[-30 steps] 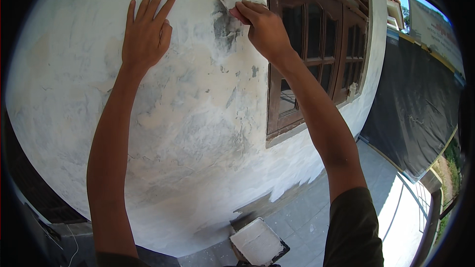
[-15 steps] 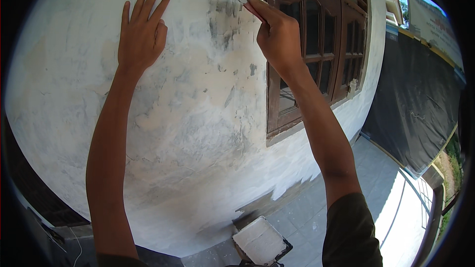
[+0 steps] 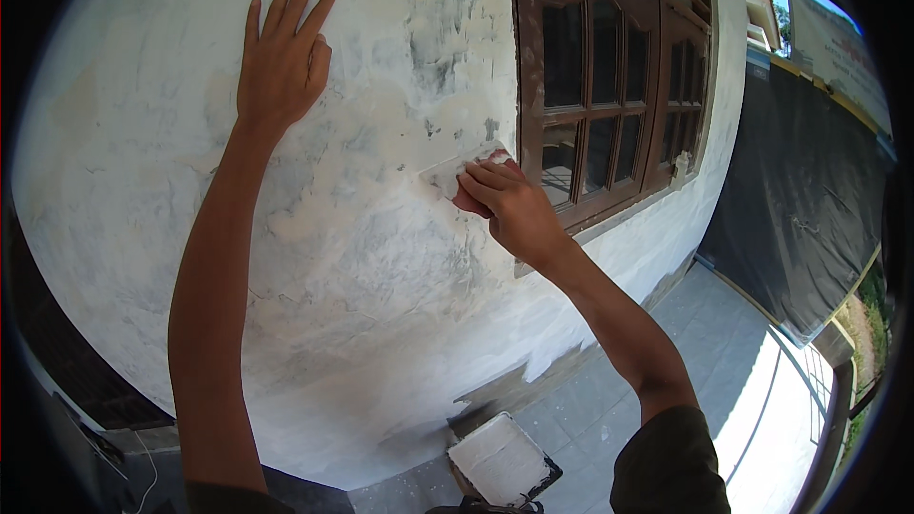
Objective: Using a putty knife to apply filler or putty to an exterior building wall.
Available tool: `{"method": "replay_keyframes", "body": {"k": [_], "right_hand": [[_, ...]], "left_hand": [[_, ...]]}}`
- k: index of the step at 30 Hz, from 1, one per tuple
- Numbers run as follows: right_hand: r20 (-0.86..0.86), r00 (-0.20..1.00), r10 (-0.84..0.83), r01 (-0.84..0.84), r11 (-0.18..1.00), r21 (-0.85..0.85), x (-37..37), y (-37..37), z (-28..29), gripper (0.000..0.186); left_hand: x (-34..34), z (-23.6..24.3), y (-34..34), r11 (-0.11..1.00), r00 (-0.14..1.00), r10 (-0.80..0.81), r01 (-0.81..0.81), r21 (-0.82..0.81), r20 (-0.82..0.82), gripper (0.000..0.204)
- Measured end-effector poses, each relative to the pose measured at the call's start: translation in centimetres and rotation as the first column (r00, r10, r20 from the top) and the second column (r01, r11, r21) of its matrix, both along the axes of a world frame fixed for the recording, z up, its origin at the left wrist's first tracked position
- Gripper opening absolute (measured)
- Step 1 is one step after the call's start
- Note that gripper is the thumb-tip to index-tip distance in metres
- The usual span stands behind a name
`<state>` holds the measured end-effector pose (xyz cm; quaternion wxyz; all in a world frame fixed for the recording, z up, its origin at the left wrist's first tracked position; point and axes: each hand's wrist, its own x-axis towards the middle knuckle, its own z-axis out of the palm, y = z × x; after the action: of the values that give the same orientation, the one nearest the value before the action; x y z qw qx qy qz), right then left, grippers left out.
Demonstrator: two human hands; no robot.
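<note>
Right hand (image 3: 509,205) lower now, beside window (image 3: 609,86).

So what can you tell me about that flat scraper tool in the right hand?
The scraper is a flat, pale blade smeared with white filler, with a reddish handle mostly hidden in the right hand. The fingers close over the handle, the thumb underneath. The blade lies against the patchy white wall, tilted up toward the right, just left of the brown wooden window frame.
</note>
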<state>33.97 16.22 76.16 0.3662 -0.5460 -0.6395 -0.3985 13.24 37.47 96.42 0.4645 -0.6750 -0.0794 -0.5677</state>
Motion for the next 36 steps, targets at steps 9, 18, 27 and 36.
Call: {"method": "replay_keyframes", "body": {"k": [9,18,27,36], "right_hand": [[-0.213,0.977,0.007,0.051,0.964,0.262,2.8,-3.3,20.3,0.039],[0.108,0.954,-0.279,0.206,0.875,0.438,3.1,3.2,21.4,0.018],[0.094,0.994,-0.051,0.038,0.991,0.130,0.5,0.7,8.1,0.024],[-0.508,0.853,0.121,-0.058,0.989,0.139,1.8,-2.5,17.6,0.041]], "left_hand": [[0.2,0.2,-0.7,1.000,1.000,0.013,-0.013,0.016,0.010,0.056],[0.3,0.2,-0.6,1.000,1.000,0.001,-0.001,0.030,0.008,0.055],[0.2,0.1,-0.4,1.000,1.000,0.016,-0.017,0.018,0.015,0.055],[0.1,0.0,-0.8,1.000,1.000,0.011,-0.011,-0.027,0.002,0.059]]}}
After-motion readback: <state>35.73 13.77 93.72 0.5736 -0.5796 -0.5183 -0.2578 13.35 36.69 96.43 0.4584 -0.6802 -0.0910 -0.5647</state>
